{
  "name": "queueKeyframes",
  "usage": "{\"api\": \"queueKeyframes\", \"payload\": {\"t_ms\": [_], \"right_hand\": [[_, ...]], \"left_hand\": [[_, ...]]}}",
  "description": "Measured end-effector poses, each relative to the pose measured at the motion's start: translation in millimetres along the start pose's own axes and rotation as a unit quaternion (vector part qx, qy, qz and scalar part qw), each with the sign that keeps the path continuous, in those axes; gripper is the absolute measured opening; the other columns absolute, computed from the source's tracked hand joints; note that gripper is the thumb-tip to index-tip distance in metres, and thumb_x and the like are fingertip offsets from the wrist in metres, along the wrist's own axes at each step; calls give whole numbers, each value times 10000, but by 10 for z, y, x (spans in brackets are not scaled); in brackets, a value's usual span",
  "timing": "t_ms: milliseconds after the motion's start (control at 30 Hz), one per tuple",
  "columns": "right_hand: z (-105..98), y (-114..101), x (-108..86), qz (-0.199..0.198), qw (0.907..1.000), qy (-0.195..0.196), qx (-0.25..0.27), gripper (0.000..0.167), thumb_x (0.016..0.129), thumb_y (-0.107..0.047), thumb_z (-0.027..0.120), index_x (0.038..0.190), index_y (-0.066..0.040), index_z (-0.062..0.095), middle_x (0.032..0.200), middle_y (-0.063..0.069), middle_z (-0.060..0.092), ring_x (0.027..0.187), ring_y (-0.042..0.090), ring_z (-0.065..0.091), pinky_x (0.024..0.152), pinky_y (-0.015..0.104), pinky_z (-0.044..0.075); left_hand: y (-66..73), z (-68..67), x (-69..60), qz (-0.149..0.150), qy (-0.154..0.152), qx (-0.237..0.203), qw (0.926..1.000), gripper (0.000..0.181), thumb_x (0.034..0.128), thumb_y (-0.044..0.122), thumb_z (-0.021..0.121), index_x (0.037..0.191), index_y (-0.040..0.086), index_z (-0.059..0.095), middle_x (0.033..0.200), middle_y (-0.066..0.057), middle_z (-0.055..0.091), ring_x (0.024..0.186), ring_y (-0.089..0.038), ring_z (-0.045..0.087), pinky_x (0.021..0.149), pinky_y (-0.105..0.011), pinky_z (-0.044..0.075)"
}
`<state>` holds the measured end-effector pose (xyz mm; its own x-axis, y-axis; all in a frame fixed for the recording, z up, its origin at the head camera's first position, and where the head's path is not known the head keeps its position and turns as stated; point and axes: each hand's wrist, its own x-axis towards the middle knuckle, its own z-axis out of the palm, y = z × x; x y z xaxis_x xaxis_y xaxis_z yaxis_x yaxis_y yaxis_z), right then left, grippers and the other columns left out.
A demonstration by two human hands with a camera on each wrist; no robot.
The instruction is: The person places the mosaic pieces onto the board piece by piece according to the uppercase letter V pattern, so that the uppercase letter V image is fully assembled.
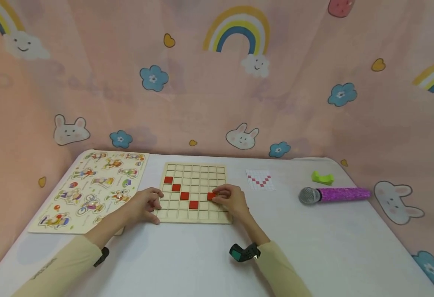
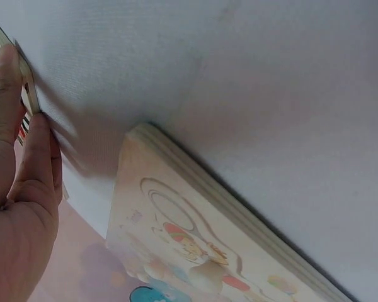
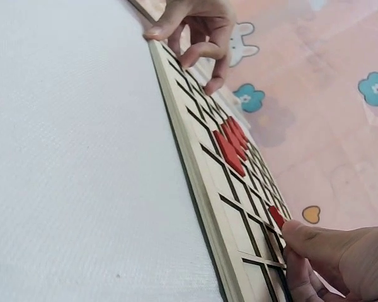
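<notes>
A wooden grid board [image 1: 205, 219] lies flat on the white table. Four-sided red tiles [image 1: 185, 196] fill several of its cells, running diagonally down from the upper left. My right hand [image 1: 233, 200] pinches another red tile [image 1: 211, 196] between thumb and fingertips, at a cell on the board's right side; its fingers partly cover this tile. At the left edge, my left hand [image 1: 144, 204] grips the board, thumb near the front corner and fingers curled along the side. The right wrist view shows both the left hand [image 3: 201, 25] and the pinched tile [image 3: 276, 217].
Left of the grid board lies a wooden picture puzzle board [image 1: 105, 192], its corner under the left forearm. Behind the right hand is a small card [image 1: 260, 180] with a red V pattern. Farther right are a purple glitter microphone [image 1: 345, 194] and a lime-green piece [image 1: 322, 177].
</notes>
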<state>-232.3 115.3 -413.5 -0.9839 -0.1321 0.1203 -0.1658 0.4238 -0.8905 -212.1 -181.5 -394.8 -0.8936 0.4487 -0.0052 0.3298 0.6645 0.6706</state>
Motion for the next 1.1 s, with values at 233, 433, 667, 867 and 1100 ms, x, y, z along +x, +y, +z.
{"api": "queueKeyframes", "payload": {"t_ms": [233,433,667,867,1100], "right_hand": [[67,-41,19,-287,9987,-71,-417,275,766,11,766,1028,32,686,975,148,713,820,231,689,754,333,540],[112,-32,36,-254,9992,-76,-305,280,749,31,772,1014,31,679,949,142,704,803,238,691,749,327,542],[94,-42,20,-293,9995,-131,-46,255,762,43,759,1001,53,672,948,166,694,827,264,687,752,298,538],[-58,-27,-22,-160,9988,-116,451,261,787,64,726,1038,68,657,1006,195,682,930,307,665,795,282,524],[-44,7,22,-195,9970,-462,584,265,817,34,712,1065,90,637,1028,227,670,938,318,665,819,291,519]], "left_hand": [[-25,-13,5,108,10,48,9999,281,642,66,865,733,67,600,1218,-183,544,1052,-309,505,786,-301,414],[-43,-1,-8,84,18,10,10000,283,635,71,867,738,69,603,1223,-174,543,1045,-289,517,795,-300,422],[-28,13,-8,33,72,-22,10000,288,629,63,866,736,64,598,1226,-168,542,1056,-292,531,822,-336,440],[-38,14,0,110,47,35,9999,285,633,63,866,736,67,601,1215,-166,541,1022,-279,528,806,-303,436],[-48,21,-14,113,56,-73,9999,296,618,48,870,734,61,598,1210,-175,538,964,-247,522,757,-266,431]]}}
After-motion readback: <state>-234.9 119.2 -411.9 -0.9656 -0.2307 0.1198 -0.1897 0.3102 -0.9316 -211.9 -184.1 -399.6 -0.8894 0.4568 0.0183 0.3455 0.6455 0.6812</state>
